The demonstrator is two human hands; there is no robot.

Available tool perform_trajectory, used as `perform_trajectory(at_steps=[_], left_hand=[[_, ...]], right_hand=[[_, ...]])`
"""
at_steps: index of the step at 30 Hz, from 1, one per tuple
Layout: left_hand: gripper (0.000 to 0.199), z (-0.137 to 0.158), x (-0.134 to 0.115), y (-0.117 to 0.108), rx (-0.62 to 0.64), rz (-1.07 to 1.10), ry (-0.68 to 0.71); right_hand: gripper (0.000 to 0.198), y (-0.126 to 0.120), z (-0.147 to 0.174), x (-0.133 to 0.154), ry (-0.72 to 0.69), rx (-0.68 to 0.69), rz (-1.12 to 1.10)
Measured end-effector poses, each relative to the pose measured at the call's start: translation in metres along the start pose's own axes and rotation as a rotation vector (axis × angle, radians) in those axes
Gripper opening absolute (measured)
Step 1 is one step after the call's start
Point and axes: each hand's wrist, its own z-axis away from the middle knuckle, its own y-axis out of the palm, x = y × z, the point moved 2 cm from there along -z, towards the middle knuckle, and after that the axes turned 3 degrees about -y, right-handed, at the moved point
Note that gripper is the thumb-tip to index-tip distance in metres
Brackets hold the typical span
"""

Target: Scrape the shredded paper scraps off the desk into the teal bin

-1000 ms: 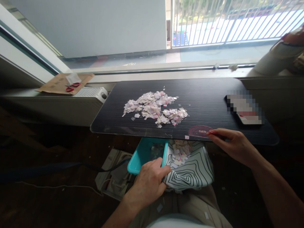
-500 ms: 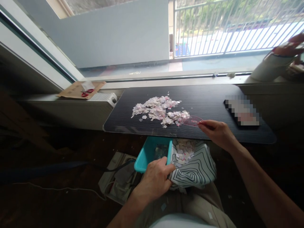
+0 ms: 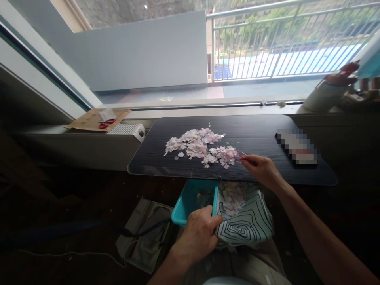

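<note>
A heap of small white and pinkish paper scraps (image 3: 196,144) lies spread on the dark tabletop (image 3: 160,128). My right hand (image 3: 263,168) pinches a thin clear plastic piece (image 3: 239,155), whose far end touches the heap's right side and is partly hidden by scraps. Below the table edge, my left hand (image 3: 198,231) is closed on the near edge of a white cloth bag (image 3: 246,229) with black line patterns. More scraps lie inside the bag. Beside it stands a teal plastic bin (image 3: 181,209), its rim close to my left fingers, with something dark and clear inside.
A blurred-out flat dark object (image 3: 297,147) lies at the table's right. Red-handled scissors (image 3: 107,123) rest on a brown paper envelope (image 3: 89,122) on the left sill, by a white radiator (image 3: 127,130). An open box (image 3: 145,237) and a cable are on the floor.
My right hand has moved slightly left with the plastic piece, whose end is now more among the scraps. My left hand keeps its hold on the bag. The camera view has shifted a little.
</note>
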Motion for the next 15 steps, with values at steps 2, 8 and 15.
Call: perform_trajectory(at_steps=[2,8,15], left_hand=[[0.012,-0.004,0.001,-0.003,0.011,0.003,0.008],[0.008,-0.013,0.000,-0.005,0.019,0.018,0.055],[0.007,-0.017,-0.004,-0.004,0.031,0.018,0.085]], right_hand=[[0.030,0.004,-0.002,0.001,-0.006,0.056,-0.005],[0.029,-0.007,0.012,-0.013,0.100,0.033,-0.021],[0.026,-0.011,0.021,-0.014,0.125,-0.031,0.019]])
